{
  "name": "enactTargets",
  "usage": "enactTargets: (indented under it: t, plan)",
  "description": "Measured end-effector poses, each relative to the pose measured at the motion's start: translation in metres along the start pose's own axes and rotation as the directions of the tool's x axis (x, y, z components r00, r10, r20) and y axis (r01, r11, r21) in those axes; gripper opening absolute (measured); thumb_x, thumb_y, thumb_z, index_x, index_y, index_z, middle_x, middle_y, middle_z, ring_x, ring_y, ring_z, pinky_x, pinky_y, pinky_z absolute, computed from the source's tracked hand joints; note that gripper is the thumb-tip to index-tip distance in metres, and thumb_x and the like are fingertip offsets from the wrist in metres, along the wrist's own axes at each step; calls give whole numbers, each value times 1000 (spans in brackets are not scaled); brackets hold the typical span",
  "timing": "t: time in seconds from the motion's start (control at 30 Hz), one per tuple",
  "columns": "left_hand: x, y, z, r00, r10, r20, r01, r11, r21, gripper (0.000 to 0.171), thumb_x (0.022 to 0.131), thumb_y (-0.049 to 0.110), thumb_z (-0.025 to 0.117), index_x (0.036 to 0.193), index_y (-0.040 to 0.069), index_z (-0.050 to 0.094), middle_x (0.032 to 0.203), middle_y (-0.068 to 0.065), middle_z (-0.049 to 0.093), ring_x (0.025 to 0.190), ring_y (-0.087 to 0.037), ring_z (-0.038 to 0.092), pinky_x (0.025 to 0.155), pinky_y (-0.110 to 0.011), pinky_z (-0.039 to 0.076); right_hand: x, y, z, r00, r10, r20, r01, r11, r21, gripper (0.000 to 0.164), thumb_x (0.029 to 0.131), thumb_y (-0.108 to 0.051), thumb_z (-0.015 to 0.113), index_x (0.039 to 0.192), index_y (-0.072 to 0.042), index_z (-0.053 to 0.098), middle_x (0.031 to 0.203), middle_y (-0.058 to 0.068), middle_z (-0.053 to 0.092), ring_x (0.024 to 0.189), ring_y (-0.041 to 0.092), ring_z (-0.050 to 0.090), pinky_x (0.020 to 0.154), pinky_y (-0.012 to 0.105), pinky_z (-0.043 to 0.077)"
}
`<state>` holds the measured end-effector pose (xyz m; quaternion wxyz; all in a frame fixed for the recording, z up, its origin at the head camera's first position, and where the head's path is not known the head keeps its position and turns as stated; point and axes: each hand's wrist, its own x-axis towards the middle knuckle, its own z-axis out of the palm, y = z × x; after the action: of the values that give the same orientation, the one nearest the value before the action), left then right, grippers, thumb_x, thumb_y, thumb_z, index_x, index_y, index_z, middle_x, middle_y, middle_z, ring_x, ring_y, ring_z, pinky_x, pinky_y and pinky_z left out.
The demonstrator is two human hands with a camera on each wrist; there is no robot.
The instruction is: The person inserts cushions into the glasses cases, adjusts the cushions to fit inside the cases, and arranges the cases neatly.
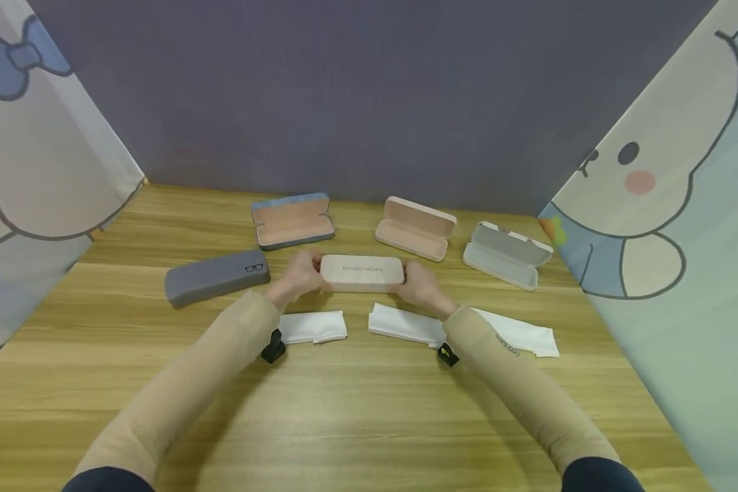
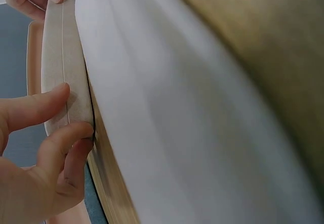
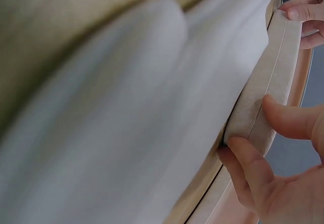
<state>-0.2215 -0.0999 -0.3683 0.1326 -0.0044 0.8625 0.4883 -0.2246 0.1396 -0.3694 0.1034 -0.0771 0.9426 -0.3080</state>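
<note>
A closed beige glasses case (image 1: 361,280) with small print on its lid lies between my two hands in the head view. My left hand (image 1: 301,275) pinches its left end, the thumb on the seam side and fingers curled at the lower edge in the left wrist view. At the opposite end, my right hand (image 1: 421,283) grips the case the same way, thumb near the seam line (image 3: 273,67). The lid is down. Whether the case touches the table I cannot tell. Folded white cloths (image 1: 313,326) lie just nearer than the case.
Behind stand three open glasses cases: a blue-grey one (image 1: 295,229), a pink one (image 1: 413,232) and a pale grey one (image 1: 501,263). A closed grey case (image 1: 215,279) with a glasses drawing lies left. More white cloths (image 1: 402,324) lie by the right forearm. A dark panel (image 1: 344,102) rises behind.
</note>
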Motion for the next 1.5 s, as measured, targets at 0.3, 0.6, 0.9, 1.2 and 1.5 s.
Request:
enactTargets:
  t: [0.3,0.6,0.9,1.2,1.5]
  plan:
    - [-7,0,-1,1000,14,6,-14,1000,25,51,75,-4,76,122,-5,57,114,-20,60,93,-25,57,69,-25,49,-9,-2,-3,999,-45,0,45,999,-23,53,85,-16,69,130,6,49,118,21,63,102,30,62,87,40,51]
    - [-10,3,0,999,37,27,-37,999,-3,50,75,0,77,122,-4,59,114,-20,62,93,-23,56,73,-26,48,-13,7,-6,999,-48,-1,48,993,108,60,85,-12,69,134,10,42,124,26,58,109,34,61,92,40,51]
    - [-33,6,-32,996,-47,73,50,998,-35,73,85,21,73,146,4,36,150,-16,36,137,-36,36,109,-51,37,-13,2,-24,992,-49,119,22,976,218,74,89,-9,65,147,8,21,141,34,41,128,45,47,103,48,45]
    - [-67,-11,-76,999,-13,48,9,997,72,74,87,38,69,145,5,39,146,-21,39,136,-41,34,107,-55,37,-16,-21,-39,990,-135,46,124,974,191,69,89,-7,63,148,1,27,142,33,38,129,47,45,104,50,44]
    - [-96,-31,-86,1000,-6,6,5,992,130,75,87,44,67,142,1,42,143,-24,44,133,-41,38,104,-54,39,-22,-47,-24,941,-330,72,324,942,83,57,90,-7,63,140,7,40,132,32,51,117,44,55,97,48,50]
